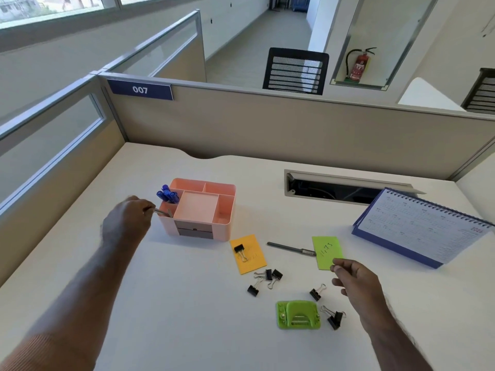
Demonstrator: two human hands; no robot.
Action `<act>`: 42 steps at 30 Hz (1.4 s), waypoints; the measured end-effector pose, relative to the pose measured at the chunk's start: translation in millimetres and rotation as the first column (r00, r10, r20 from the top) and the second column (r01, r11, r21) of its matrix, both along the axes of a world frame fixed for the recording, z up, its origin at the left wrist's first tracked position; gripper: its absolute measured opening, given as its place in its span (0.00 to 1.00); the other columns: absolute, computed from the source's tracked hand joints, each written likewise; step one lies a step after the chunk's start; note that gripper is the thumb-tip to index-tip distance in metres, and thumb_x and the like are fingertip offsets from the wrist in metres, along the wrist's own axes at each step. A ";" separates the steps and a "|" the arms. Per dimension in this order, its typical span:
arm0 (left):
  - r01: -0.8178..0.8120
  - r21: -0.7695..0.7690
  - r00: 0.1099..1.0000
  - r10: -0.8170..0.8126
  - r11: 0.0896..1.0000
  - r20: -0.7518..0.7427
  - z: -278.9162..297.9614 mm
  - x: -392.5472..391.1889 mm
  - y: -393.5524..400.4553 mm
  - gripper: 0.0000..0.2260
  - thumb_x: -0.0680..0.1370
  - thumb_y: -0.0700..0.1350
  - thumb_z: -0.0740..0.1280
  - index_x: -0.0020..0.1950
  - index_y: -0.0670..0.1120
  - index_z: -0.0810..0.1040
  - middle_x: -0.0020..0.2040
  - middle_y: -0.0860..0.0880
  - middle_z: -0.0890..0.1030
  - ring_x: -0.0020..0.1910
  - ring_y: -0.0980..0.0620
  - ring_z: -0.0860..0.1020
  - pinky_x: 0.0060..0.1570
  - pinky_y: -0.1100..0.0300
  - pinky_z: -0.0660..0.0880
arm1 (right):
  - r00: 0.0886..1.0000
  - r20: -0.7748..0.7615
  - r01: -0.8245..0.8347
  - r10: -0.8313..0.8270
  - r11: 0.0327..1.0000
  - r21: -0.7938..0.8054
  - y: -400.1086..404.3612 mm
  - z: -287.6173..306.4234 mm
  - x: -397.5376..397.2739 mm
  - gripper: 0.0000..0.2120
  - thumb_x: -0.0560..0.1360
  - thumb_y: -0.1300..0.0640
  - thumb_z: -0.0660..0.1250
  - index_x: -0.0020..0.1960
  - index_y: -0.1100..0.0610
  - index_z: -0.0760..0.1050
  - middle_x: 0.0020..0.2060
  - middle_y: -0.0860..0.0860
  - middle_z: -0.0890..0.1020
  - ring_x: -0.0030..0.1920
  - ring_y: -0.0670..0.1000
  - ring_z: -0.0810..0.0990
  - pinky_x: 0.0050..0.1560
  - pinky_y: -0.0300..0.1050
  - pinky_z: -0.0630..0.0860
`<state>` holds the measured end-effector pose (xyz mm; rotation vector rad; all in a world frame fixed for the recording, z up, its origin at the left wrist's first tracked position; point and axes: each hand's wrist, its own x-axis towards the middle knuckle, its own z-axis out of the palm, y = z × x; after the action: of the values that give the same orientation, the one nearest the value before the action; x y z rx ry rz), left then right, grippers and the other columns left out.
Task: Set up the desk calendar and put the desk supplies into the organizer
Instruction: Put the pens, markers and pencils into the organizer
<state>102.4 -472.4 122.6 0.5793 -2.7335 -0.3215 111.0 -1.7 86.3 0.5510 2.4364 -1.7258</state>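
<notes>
The pink organizer (203, 207) stands on the white counter (171, 317) and serves as the landmark here. At its near-left corner the left hand (128, 220) pinches a thin grey pen (162, 212) between thumb and fingertips, the pen's far end already dipping into the front-left compartment; the tilt suggests it is being fed in point first so it can slide down next to the blue pens (167, 195), which stand upright in the compartment just behind. The desk calendar (420, 228) sits well to the right of the organizer, propped open on its own base with the spiral on top, so that part of the task looks done. Still loose on the counter, nearer the person than the organizer, lie an orange note (250, 257) with one binder clip (239, 249) on it, a dark pen (290, 248), a green note (327, 251), a cluster of clips (265, 279) and a green hole punch (298, 315). The right hand (356, 279) hovers right of the organizer, fingers loosely curled and holding nothing, its fingertips at the green note's near edge, probably poised to take it.
</notes>
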 end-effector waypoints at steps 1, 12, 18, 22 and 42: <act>-0.007 -0.026 0.999 0.008 1.000 0.034 -0.3 -2.4 2.9 0.07 0.78 0.41 0.69 0.51 0.47 0.86 0.48 0.46 0.83 0.44 0.45 0.79 0.33 0.55 0.76 | 1.000 0.003 0.005 -0.005 0.999 0.037 2.9 -3.4 0.7 0.06 0.76 0.62 0.67 0.48 0.53 0.81 0.41 0.52 0.85 0.38 0.53 0.83 0.40 0.46 0.73; 0.032 -0.253 0.969 0.033 0.967 0.246 -10.0 -7.4 17.7 0.10 0.78 0.40 0.69 0.55 0.50 0.86 0.48 0.46 0.81 0.44 0.46 0.79 0.28 0.54 0.77 | 0.997 0.050 -0.079 0.067 0.945 0.319 20.1 -26.3 15.2 0.07 0.74 0.59 0.68 0.45 0.47 0.80 0.41 0.45 0.84 0.45 0.52 0.82 0.49 0.45 0.73; 0.062 -0.163 0.972 -0.022 0.985 0.234 -16.5 -9.8 17.6 0.14 0.79 0.39 0.63 0.58 0.52 0.84 0.52 0.47 0.81 0.49 0.44 0.78 0.32 0.50 0.80 | 0.986 0.053 -0.165 0.156 0.922 0.351 8.5 -28.7 10.0 0.08 0.74 0.59 0.68 0.47 0.47 0.80 0.47 0.46 0.84 0.43 0.44 0.81 0.47 0.42 0.72; 0.008 -0.079 0.989 0.004 0.997 0.147 -15.9 -7.0 23.4 0.13 0.79 0.38 0.63 0.58 0.49 0.83 0.55 0.46 0.82 0.50 0.43 0.80 0.33 0.50 0.81 | 0.951 0.025 -0.280 0.308 0.823 0.495 -8.6 -33.4 -9.0 0.12 0.75 0.59 0.65 0.56 0.48 0.77 0.57 0.47 0.80 0.50 0.50 0.80 0.54 0.47 0.76; 0.155 0.363 0.987 -0.159 0.919 -0.018 -33.4 46.3 100.0 0.08 0.78 0.42 0.68 0.56 0.50 0.81 0.56 0.51 0.83 0.49 0.52 0.81 0.46 0.54 0.81 | 0.808 0.290 -0.443 0.514 0.205 0.873 -56.0 -62.7 -66.8 0.13 0.79 0.59 0.56 0.62 0.50 0.70 0.57 0.49 0.76 0.56 0.54 0.78 0.54 0.50 0.71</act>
<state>148.7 -372.4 89.2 0.4506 -2.7525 -0.8807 44.2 -57.7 23.6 -0.2849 2.9463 0.0328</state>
